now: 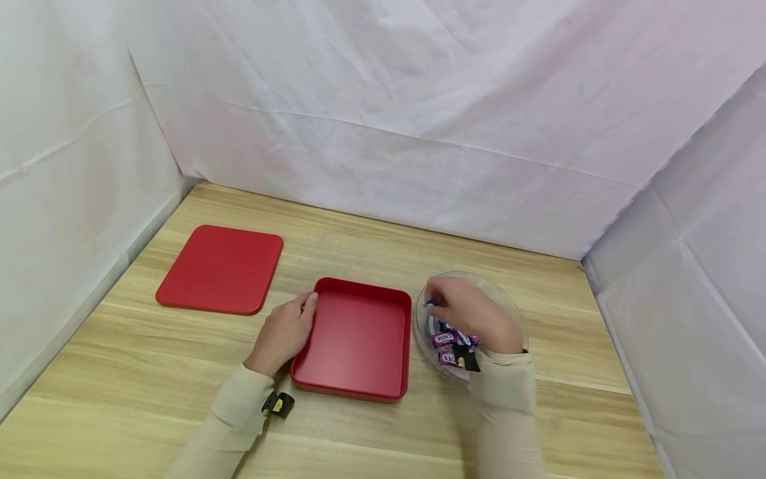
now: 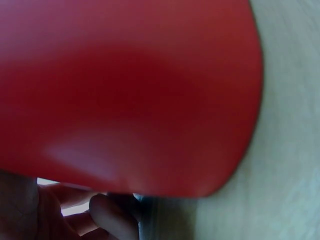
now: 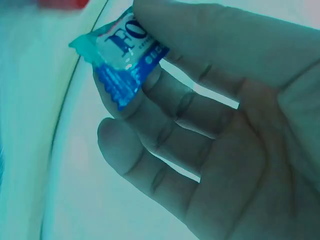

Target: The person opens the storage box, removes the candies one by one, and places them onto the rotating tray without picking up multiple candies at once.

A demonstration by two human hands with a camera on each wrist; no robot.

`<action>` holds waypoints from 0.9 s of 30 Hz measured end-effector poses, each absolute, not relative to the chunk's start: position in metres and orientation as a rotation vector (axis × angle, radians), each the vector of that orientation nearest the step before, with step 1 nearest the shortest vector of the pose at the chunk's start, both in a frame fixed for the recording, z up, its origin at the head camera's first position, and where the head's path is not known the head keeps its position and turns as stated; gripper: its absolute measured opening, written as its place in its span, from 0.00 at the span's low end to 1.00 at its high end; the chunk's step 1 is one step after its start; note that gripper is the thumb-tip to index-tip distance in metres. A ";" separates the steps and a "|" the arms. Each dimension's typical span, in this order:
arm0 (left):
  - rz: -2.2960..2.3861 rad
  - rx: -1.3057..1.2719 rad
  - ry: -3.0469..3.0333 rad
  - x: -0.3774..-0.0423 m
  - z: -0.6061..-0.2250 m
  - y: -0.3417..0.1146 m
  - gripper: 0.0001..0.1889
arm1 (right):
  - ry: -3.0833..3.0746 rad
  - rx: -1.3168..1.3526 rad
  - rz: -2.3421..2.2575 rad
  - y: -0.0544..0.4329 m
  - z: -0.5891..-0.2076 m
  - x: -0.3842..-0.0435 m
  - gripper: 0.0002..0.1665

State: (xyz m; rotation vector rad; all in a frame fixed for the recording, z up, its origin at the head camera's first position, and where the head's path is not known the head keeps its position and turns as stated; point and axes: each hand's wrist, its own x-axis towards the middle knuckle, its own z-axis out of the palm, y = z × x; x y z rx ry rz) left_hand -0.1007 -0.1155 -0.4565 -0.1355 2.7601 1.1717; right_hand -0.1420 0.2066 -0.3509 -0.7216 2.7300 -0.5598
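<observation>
My left hand (image 1: 284,336) grips the left wall of an open red square box (image 1: 359,342), thumb at the rim. Up close in the left wrist view, the box's red side (image 2: 135,115) fills much of the picture above the fingers. Over a clear glass bowl (image 1: 518,313), my right hand (image 1: 469,309) pinches a blue-and-white wrapped candy (image 3: 125,47) between thumb and fingers. Several purple and blue wrapped candies (image 1: 444,340) lie in the bowl, partly hidden under the right hand and wrist. Bare red floor shows inside the box.
A flat red square lid (image 1: 221,269) lies on the wooden table (image 1: 335,233) at the far left. White cloth walls (image 1: 383,106) stand behind the table and along both sides. The bowl sits close to the box's right wall.
</observation>
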 end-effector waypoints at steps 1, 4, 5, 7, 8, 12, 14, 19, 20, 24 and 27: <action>1.171 -0.136 2.759 -0.101 -0.456 -0.116 0.30 | 2.746 -0.706 -0.564 0.214 -0.353 -0.143 0.06; 1.172 -0.136 2.752 -0.101 -0.456 -0.116 0.30 | 2.774 -0.648 -0.568 0.234 -0.359 -0.144 0.06; 1.171 -0.137 2.750 -0.100 -0.455 -0.115 0.30 | 2.774 -0.622 -0.567 0.240 -0.361 -0.144 0.06; 1.170 -0.137 2.751 -0.100 -0.455 -0.115 0.30 | 2.769 -0.575 -0.561 0.249 -0.365 -0.144 0.05; 1.170 -0.137 2.752 -0.100 -0.455 -0.115 0.30 | 2.762 -0.562 -0.563 0.253 -0.367 -0.144 0.05; 1.171 -0.130 2.758 -0.100 -0.454 -0.115 0.29 | 2.740 -0.533 -0.553 0.264 -0.375 -0.144 0.05; 1.170 -0.130 2.759 -0.100 -0.454 -0.115 0.29 | 2.730 -0.527 -0.534 0.267 -0.378 -0.144 0.06; 1.175 -0.136 2.752 -0.101 -0.455 -0.115 0.29 | 2.701 -0.486 -0.512 0.270 -0.385 -0.144 0.06; 1.176 -0.137 2.750 -0.101 -0.455 -0.115 0.29 | 2.700 -0.479 -0.512 0.271 -0.386 -0.144 0.06; 1.173 -0.138 2.748 -0.101 -0.456 -0.116 0.30 | 2.720 -0.450 -0.516 0.273 -0.388 -0.144 0.08; 1.167 -0.135 2.753 -0.101 -0.456 -0.116 0.30 | 2.753 -0.430 -0.518 0.276 -0.388 -0.145 0.13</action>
